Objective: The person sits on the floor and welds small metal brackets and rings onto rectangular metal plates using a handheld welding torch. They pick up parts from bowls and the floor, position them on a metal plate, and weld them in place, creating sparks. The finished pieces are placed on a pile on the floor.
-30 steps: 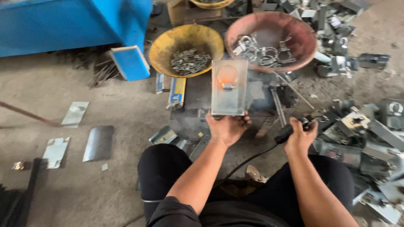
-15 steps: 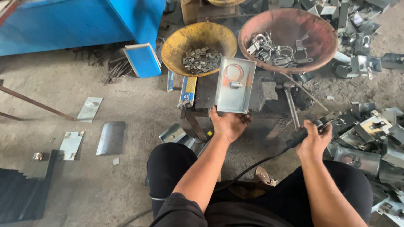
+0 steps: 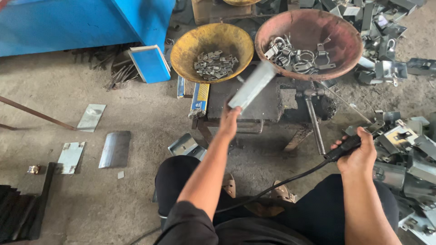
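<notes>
- Over the small dark desk [image 3: 254, 97], centre-far, my left hand [image 3: 228, 122] holds a flat grey metal plate [image 3: 252, 86], tilted and motion-blurred, its far end up by the two bowls.
- Step, as I judge it: plate is being handled above the desk, w/ the welding-type tool held ready at the right.
- Next move, my guess: needs the plate set flat and steady on the desk before the tool tip comes near.
- Left fingers: pinching the plate's near end, closed on it.
- Right hand [image 3: 359, 156], near-right: fingers wrapped tight round the black tool handle [image 3: 347, 145]; cable runs back toward my lap.
- Yellow bowl [image 3: 211, 50] far-left w/ small metal bits; reddish bowl [image 3: 309, 43] far-right w/ rings & clamps.
- Loose plates lie on the floor [image 3: 54, 113] at left.
</notes>
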